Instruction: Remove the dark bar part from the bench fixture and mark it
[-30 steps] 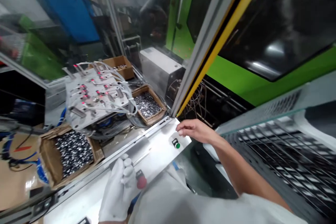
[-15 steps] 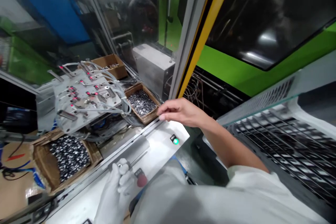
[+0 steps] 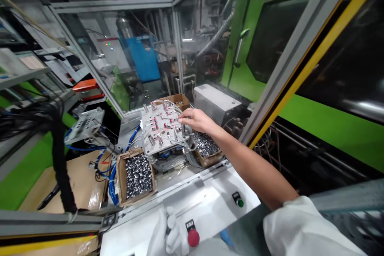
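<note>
Reaching out over the white control panel [image 3: 207, 200], the person's bare right hand [image 3: 195, 120] sits at the far right edge of a tilted metal fixture plate [image 3: 163, 130], the fingers curled together at a small upright pin there; whether anything is pinched between the fingertips I cannot tell from where I stand. The plate is studded with red-lit sensors and trailed by pale tubes, and it slopes toward the person, which I take to be for easy reach. Two cardboard boxes of small metal rings flank it: one [image 3: 136, 176] just below its left corner, the other [image 3: 207, 148] directly under the reaching forearm, both near enough to feed from, it seems. A third box [image 3: 177, 99] stands behind the plate. The gloved left hand [image 3: 166, 234] rests low on the panel, fingers folded together around something slim, right beside a red mushroom button [image 3: 193, 238]. A green button [image 3: 239, 202] sits farther right on the same panel, well apart from either hand.
</note>
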Demonstrator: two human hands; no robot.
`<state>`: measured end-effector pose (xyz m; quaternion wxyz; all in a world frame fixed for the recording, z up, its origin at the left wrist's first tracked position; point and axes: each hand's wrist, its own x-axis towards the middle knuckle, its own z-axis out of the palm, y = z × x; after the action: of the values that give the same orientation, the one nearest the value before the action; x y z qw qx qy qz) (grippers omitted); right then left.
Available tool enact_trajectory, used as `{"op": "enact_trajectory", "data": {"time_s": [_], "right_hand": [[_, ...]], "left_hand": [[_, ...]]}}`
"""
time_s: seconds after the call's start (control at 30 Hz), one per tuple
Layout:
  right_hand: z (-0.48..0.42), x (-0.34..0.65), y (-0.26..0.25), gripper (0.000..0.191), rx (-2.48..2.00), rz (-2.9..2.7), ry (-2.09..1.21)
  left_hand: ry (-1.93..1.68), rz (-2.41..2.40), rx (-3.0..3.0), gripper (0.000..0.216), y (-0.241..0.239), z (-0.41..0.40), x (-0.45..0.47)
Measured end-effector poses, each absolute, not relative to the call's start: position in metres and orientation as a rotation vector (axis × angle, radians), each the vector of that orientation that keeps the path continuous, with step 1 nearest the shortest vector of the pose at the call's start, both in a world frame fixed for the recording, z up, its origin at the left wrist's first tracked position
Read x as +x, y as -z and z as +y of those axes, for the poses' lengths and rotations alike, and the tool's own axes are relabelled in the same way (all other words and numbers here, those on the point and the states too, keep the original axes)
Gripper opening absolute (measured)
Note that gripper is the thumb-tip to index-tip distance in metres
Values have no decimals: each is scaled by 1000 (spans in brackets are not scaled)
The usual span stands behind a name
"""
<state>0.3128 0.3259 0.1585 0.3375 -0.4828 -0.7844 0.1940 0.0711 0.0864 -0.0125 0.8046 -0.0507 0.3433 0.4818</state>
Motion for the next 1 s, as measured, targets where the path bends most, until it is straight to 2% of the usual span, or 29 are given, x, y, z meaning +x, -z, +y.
{"op": "enact_trajectory", "data": {"time_s": [0.27, 0.43, 0.5, 0.6, 0.67, 0.83, 0.9, 1.0], "right_hand": [[347, 291, -157, 20, -1401, -2090, -819], [354, 291, -161, 20, -1410, -2100, -928], [346, 291, -168, 22, -1399, -2099, -875], [310, 281, -177, 24, -1271, -2097, -557], [272, 267, -176, 23, -1102, -2166, -480], [186, 229, -141, 21, -687, -2656, -902], [173, 220, -126, 22, -715, -2698, -957], [179, 217, -118, 21, -746, -2668, -1014]], "left_hand": [[-1086, 694, -104, 38, 5, 85, 69], [-1085, 704, -134, 46, 3, 84, 72], [-1074, 704, -101, 48, 1, 84, 72], [-1054, 718, 21, 49, -7, 83, 72], [-1080, 721, 88, 49, -9, 83, 71], [-1157, 739, 109, 51, 2, 85, 69], [-1154, 747, 97, 54, 8, 86, 69], [-1151, 747, 62, 48, 10, 88, 67]]}}
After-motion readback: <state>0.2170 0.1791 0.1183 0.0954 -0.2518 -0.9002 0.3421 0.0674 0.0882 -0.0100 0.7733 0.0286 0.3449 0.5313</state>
